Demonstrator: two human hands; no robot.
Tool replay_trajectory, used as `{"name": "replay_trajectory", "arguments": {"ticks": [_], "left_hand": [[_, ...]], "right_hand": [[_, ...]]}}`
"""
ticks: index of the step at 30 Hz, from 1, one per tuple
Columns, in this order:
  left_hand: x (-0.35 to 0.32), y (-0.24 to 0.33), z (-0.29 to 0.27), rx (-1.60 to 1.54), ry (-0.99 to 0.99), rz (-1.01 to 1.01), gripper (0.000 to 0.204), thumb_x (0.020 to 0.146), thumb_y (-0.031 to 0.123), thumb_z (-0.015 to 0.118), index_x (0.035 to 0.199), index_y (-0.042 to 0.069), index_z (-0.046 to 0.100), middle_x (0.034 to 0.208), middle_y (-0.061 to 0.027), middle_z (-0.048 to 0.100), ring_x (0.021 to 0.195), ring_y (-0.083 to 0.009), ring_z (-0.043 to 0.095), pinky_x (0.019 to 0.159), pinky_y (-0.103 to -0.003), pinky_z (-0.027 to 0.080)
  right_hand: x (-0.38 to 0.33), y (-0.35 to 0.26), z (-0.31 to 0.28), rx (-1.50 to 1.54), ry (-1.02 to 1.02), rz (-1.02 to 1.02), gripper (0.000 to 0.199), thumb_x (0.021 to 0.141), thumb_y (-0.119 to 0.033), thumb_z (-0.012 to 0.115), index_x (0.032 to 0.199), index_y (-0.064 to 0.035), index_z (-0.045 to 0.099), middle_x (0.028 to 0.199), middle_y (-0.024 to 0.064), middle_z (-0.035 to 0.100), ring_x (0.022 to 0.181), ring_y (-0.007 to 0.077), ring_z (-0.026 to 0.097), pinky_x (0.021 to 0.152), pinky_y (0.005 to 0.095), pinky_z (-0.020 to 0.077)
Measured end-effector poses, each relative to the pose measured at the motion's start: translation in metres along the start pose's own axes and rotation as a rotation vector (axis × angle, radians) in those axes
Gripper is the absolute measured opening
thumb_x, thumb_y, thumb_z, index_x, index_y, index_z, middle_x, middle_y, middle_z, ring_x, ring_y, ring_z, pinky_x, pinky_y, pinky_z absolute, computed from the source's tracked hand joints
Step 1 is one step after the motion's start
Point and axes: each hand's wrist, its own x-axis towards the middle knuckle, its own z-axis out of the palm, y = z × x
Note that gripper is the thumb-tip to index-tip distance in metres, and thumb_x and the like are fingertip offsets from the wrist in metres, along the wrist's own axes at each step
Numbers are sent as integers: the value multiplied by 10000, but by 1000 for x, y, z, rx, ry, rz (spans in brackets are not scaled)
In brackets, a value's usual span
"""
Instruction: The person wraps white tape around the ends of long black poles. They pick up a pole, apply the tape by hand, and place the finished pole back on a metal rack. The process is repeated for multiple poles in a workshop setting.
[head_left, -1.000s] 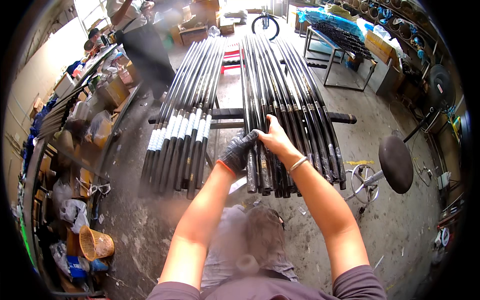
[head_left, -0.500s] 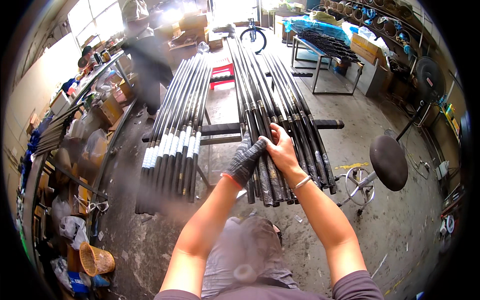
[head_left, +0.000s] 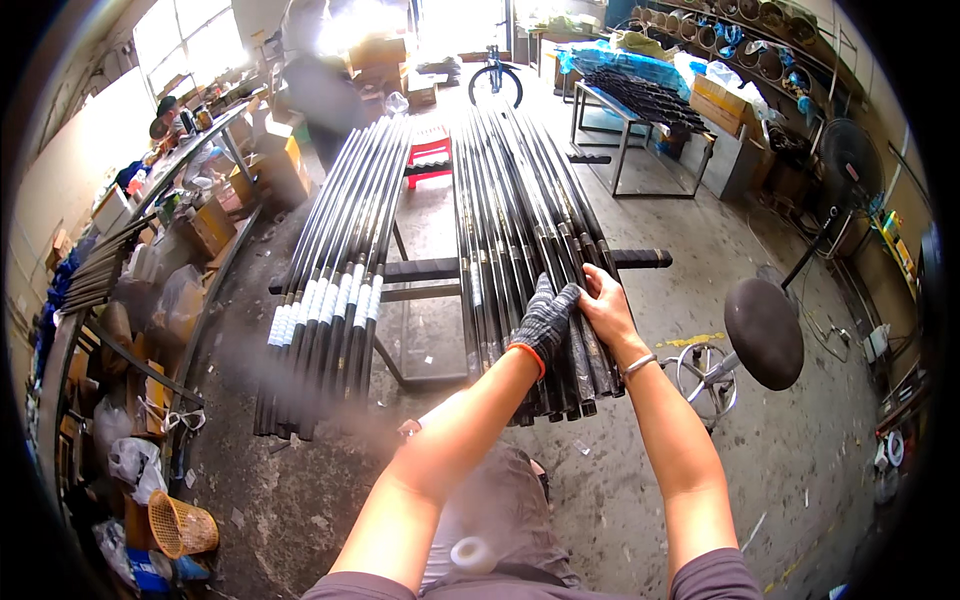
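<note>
Long black rods (head_left: 495, 230) lie side by side in a bundle before me, their thicker butt ends toward me. My left hand (head_left: 547, 322), in a grey knit glove with an orange-red cuff, is closed over rods at the bundle's right half. Bare and wearing a wrist bangle, my right hand (head_left: 608, 308) grips rods at the right edge, its fingertips curled over them. The two hands are almost touching; parts of the fingers are hidden among the rods. A second group of black rods with white bands (head_left: 335, 300) lies to the left.
A rack with a black padded crossbar (head_left: 420, 270) carries both groups. On the right stand a round dark stool (head_left: 763, 333) and a fan (head_left: 852, 155). A cluttered shelf bench (head_left: 200, 150) runs along the left, with a wicker basket (head_left: 182, 522) below. A blurred person (head_left: 325, 95) stands behind.
Both hands have moved right across the bundle to its right edge. The right-hand rods now lie closer together, in a more even row. The view has shifted slightly.
</note>
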Motion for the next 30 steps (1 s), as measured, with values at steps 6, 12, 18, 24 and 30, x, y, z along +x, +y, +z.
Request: {"name": "replay_trajectory", "arguments": {"ticks": [6,12,18,24,30], "left_hand": [[-12,14,-8,593,56,64,766,915,433,571,1426,-88,339,1401,-315,446,1328,-389,438,1095,-388,359],[-41,16,-22,637,63,301,734,869,317,677,1408,-80,378,1368,-277,497,1273,-338,503,1070,-365,390],[-68,5,-87,344,94,258,576,876,190,699,1355,-29,466,1233,-170,594,1106,-226,586,982,-331,459],[-176,46,-169,481,187,405,428,903,84,674,1298,2,529,1151,-80,627,1073,-160,584,957,-308,471],[-289,3,-201,1067,-373,512,398,810,129,696,1186,30,611,1158,-154,630,1069,-357,605,971,-418,466]], "right_hand": [[0,-13,-3,-393,-74,28,639,877,-362,692,1293,86,510,1291,278,562,1243,355,534,1066,391,402],[-2,-12,-6,-370,-123,0,623,859,-353,717,1279,68,531,1236,272,600,1173,356,586,1013,396,455],[-8,-4,-18,-213,-165,12,596,851,-324,740,1266,54,542,1161,196,641,1078,259,617,957,357,479],[-76,-70,-53,-132,-31,-175,437,905,-135,677,1288,23,537,1177,114,630,1037,154,602,910,276,485],[-188,-58,-61,-155,2,-132,415,898,-26,645,1298,8,540,1222,107,619,1090,166,592,971,293,454]]}}
